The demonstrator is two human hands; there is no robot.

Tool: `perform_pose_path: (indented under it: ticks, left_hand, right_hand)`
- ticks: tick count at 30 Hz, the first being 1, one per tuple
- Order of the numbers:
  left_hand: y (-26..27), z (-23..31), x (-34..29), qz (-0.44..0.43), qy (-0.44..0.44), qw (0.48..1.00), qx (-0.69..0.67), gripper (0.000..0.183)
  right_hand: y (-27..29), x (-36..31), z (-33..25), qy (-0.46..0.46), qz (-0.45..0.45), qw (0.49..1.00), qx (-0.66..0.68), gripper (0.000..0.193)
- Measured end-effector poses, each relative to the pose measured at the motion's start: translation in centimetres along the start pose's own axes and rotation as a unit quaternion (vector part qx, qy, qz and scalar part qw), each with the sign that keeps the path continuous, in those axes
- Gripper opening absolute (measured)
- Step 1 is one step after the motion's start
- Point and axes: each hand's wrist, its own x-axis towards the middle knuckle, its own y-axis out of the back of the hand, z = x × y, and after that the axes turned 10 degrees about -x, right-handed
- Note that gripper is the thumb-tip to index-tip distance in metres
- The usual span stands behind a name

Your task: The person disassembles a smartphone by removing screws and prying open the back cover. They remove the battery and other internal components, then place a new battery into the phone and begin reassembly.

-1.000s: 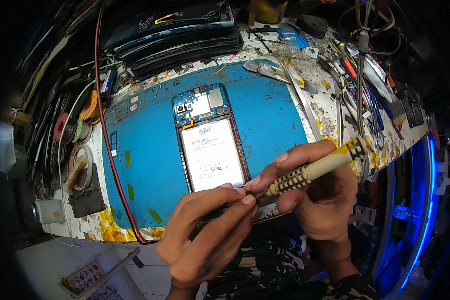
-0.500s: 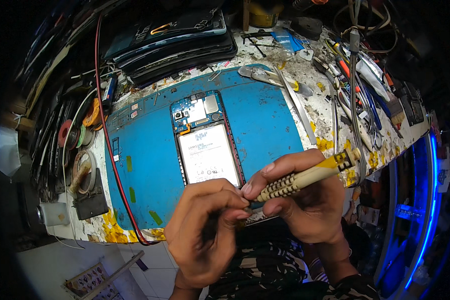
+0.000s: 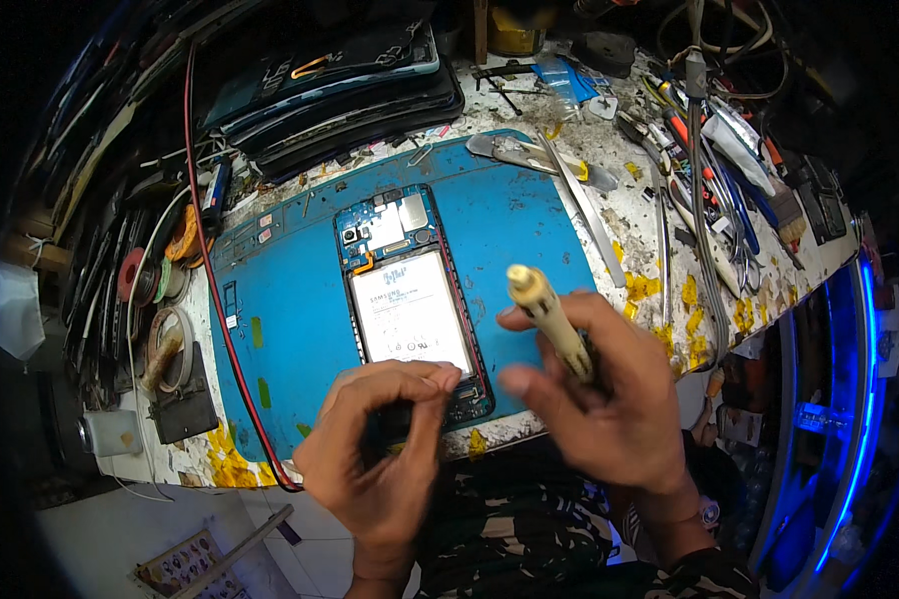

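On the blue mat (image 3: 509,220) lies an opened smartphone (image 3: 385,225), its circuit board at the far end and a white battery (image 3: 415,309) below. My left hand (image 3: 380,429) hovers over the phone's near end, thumb and fingertips pinched together. Whatever is between them is hidden or too small to name. To the right, my right hand (image 3: 609,399) grips a cream pen-shaped tool (image 3: 554,324) with dark notches. One rounded end of it points up and left; the other end is hidden in the hand. Thumb and index finger are slightly blurred.
A stack of dark panels (image 3: 340,95) stands at the back. A red and black cable (image 3: 215,270) crosses the mat's left side. Tweezers (image 3: 584,210) lie at the mat's right edge, with pliers and hand tools (image 3: 719,190) beyond. Tape rolls (image 3: 170,339) sit at left.
My hands have moved apart. The cream tool has swung from lying across toward my left fingers to pointing up and left. My left hand has shifted slightly left, uncovering the phone's near end.
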Motion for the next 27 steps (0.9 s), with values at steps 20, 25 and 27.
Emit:
perform_pose_path:
  ticks: [20, 25, 27]
  left_hand:
    - [4.8, -2.5, -1.1, 0.148, 0.019, 0.988, 0.031, 0.010]
    - [5.0, -2.8, -1.4, 0.116, 0.003, 0.993, 0.026, 0.009]
    - [4.8, -2.8, -1.5, 0.111, -0.003, 0.993, 0.030, 0.008]
  right_hand:
    - [-1.3, 1.6, -0.5, 0.111, -0.017, 0.983, -0.145, 0.024]
    - [4.1, 4.5, 2.6, 0.026, 0.173, 0.939, -0.295, 0.019]
    - [5.7, 5.7, 3.7, 0.025, 0.194, 0.917, -0.349, 0.019]
